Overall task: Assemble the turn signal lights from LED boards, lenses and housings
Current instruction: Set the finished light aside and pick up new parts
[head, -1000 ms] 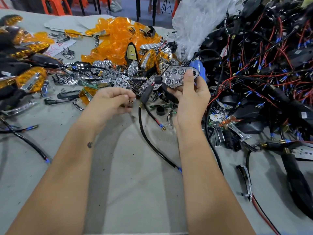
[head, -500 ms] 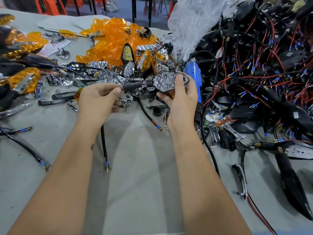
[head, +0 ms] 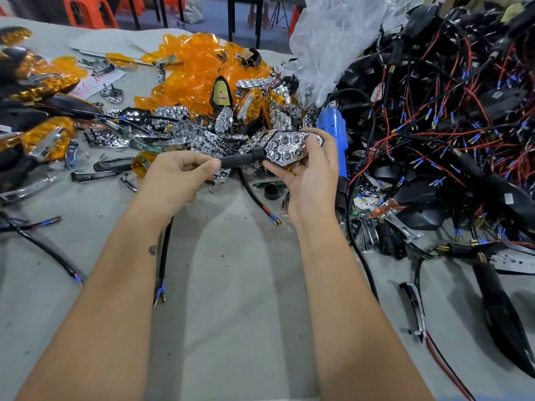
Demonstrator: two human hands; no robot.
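Both hands have lifted the lamp [head: 285, 149] slightly, above the desk's [head: 231, 285] far middle; left hand [head: 176, 175] pinches its black stem [head: 237, 161], right hand [head: 309, 175] cradles the chrome head; light, stiff, probably slippery and easily scratched; hold by the stem and rim.

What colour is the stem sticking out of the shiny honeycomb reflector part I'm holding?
Black; the stem between the left hand and right hand shows clearly in the head view.
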